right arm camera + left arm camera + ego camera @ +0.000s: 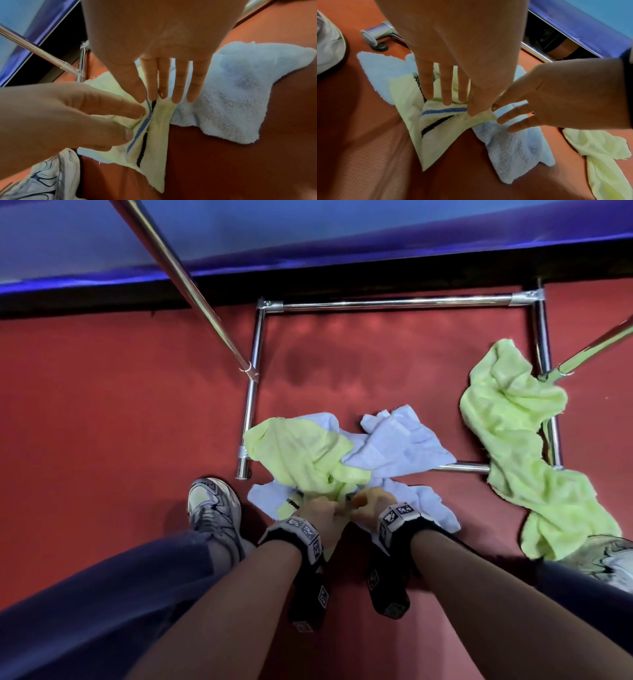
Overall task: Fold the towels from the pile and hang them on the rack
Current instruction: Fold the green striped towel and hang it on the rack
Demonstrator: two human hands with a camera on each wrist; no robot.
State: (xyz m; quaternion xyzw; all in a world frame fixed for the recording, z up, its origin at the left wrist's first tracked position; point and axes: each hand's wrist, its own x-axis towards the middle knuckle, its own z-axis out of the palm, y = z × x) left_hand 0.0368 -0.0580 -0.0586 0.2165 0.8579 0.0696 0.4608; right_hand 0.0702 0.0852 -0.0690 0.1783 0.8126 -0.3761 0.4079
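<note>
1. Wrist bands (301,537): black, with white blocks bearing black square-code markers.
2. Forearms: bare, no sleeves.
3. Trousers (102,587): dark navy.
4. Shoes (214,505): white-grey trainers with dark curved lines.

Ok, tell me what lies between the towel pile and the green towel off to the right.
Head view: bare red floor, crossed by the rack's chrome base bar, which runs from under the pile to under the green towel.

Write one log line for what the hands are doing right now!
step: picking up towel | left hand: pinches striped yellow towel | right hand: pinches same towel | blue towel: on floor | rack: bare
</note>
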